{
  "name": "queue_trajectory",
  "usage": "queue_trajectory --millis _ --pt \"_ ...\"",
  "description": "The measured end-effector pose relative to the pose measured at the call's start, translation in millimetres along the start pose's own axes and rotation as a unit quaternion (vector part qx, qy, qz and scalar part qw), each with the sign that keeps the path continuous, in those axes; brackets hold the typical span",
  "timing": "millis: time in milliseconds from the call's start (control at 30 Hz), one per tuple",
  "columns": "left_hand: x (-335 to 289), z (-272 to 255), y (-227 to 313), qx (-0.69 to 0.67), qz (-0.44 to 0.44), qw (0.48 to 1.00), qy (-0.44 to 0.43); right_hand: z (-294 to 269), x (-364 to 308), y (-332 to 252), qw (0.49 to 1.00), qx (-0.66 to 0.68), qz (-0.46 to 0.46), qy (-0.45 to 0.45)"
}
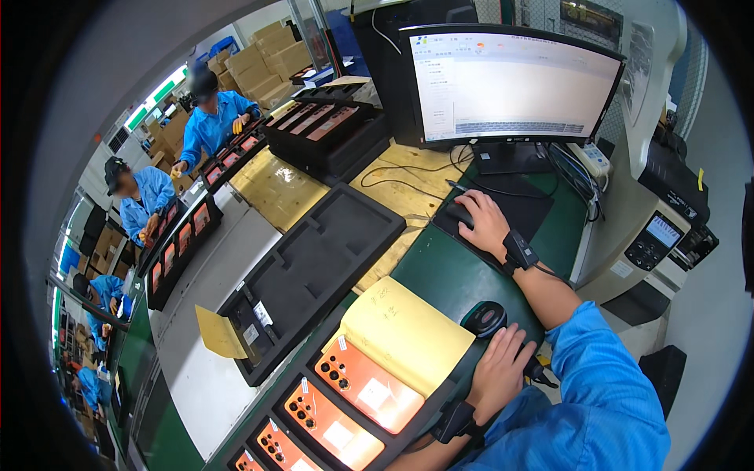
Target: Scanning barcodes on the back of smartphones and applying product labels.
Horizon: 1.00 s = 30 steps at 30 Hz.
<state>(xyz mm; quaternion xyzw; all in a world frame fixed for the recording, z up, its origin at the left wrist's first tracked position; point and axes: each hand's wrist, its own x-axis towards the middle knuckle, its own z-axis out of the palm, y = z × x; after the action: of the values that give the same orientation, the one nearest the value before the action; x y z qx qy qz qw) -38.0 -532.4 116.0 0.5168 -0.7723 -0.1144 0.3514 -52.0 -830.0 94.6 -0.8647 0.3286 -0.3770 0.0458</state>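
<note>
Right hand (485,224) is laid over a black mouse (459,213) on the mat before the monitor (510,82), fingers curled loosely on it. Left hand (503,369) is closed around a handheld scanner (484,318) on the green counter (444,275), beside the tray of orange phones (365,385). Step judged: screen entry between scans; next, the scanner must be aimed at a phone.

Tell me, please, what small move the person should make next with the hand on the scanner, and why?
Probably lift the handheld scanner with the left hand and bring it toward the nearest orange phone in the black tray. That hand already rests on the scanner, the phone lies close beside it with its back up, and the right hand is on the mouse before the monitor.
</note>
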Motion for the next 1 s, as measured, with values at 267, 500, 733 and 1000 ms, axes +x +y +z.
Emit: queue_trajectory --millis 267,500,733,1000 --pt "0.1 0.9 0.5 0.003 -0.003 1.000 -0.003 -4.1 -2.0 -2.6 1.000 0.006 0.010 -0.027" --pt "-0.1 2.2 -0.1 0.006 -0.002 1.000 0.002 -3.9 -1.8 -2.5 1.000 -0.014 -0.009 -0.025" --pt "1.3 2.1 0.4 0.003 -0.002 1.000 0.002 -5.3 -2.2 -1.8 1.000 -0.009 -0.009 -0.022" --pt "2.1 -1.0 0.1 0.002 -0.004 1.000 -0.002 0.2 -1.2 0.9 1.000 0.008 -0.004 -0.016"
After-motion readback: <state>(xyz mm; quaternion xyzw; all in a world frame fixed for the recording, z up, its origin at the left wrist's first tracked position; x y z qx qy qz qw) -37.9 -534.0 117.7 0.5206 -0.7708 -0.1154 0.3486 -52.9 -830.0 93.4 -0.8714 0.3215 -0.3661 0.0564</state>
